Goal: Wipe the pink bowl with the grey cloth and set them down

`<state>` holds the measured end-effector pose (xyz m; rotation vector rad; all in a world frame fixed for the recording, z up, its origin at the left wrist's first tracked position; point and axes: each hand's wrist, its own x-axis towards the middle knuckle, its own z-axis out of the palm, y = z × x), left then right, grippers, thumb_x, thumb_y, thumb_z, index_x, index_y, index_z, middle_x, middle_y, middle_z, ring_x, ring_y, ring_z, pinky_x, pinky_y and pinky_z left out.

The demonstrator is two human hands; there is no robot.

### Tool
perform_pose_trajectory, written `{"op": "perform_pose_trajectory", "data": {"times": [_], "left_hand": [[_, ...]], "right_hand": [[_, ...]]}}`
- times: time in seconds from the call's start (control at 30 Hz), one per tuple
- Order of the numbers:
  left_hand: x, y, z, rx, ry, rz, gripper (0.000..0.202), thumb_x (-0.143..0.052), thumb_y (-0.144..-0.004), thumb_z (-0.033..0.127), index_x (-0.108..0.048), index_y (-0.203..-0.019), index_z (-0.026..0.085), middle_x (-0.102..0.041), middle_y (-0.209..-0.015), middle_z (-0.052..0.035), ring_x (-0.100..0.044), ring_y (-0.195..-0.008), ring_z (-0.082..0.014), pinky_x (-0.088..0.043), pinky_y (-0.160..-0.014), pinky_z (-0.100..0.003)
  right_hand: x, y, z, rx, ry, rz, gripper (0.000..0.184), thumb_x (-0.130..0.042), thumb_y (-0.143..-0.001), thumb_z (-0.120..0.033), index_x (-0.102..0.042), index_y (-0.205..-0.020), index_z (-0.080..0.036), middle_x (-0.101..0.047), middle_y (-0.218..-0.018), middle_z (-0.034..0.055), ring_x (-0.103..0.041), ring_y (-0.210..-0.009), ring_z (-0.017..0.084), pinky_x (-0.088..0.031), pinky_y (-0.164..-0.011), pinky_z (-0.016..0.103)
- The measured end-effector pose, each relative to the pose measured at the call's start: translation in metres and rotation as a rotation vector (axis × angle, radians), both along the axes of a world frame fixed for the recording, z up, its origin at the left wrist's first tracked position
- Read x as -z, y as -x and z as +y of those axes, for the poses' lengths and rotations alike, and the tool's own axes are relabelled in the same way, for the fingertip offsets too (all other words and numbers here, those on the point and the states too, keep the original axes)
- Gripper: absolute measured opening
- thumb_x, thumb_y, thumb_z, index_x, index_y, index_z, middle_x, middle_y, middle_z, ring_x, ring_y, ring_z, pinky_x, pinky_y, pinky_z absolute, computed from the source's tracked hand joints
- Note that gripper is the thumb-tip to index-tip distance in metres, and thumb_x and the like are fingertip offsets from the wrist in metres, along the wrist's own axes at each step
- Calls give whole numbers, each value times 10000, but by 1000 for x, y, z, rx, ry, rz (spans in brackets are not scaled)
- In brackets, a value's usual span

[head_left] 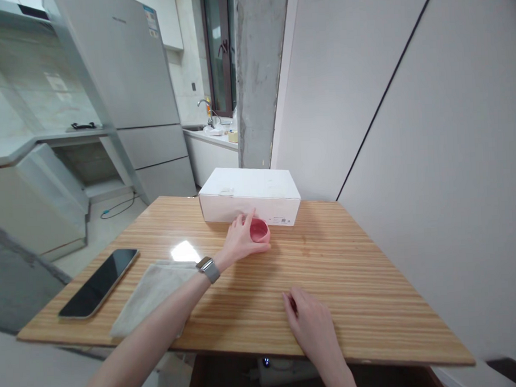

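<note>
My left hand (241,237), wearing a watch with a grey band, reaches over the table and is closed around a small rounded pink cup (260,231). The cup's opening faces up and toward me, and its left side is hidden by my fingers. Just behind it stands a white box (249,185), close to my fingertips. My right hand (308,317) lies near the table's front edge, fingers curled in, with nothing seen in it. Under my left forearm lies a folded grey cloth (153,292).
A black-screened phone (100,285) lies at the left of the striped wooden table (365,291). An open space with a white device (287,372) shows below the front edge. A wall (410,152) borders the right side; a fridge (124,68) stands beyond.
</note>
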<state>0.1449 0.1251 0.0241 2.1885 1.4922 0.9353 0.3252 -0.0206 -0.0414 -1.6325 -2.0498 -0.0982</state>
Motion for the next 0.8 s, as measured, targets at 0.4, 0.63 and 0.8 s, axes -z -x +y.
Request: {"op": "perform_pose_trajectory", "data": {"times": [0.4,0.63,0.8], "left_hand": [[58,187,-174,-52,-127,385,802,-669,-690,435,-298,-1397,360,-390,-1428,-36,-380,-1297,-300,-305,-1073,-504],[71,181,-205,-121,-39,182,557,-463,-837,252,-345,-1349,439,-484,-1350,69,-433,-1262,-260,-394,-1025,-506],[50,89,-171,-253,120,-301,436,-346,-925,320,-397,-1358,312,-643,-1177,3,-525,-1189,-246,-469,-978,-480]], "right_hand": [[4,0,-1,5,9,16,291,-361,-937,-289,-500,-692,-217,-588,-663,15,-566,-603,155,-325,-568,258],[-4,9,-7,20,209,541,371,-464,-860,-475,-498,-606,-207,-559,-576,15,-518,-536,151,-350,-534,263],[-21,22,-17,-140,757,1611,362,-630,-730,-531,-616,-748,-169,-677,-751,66,-631,-651,169,-478,-611,280]]}}
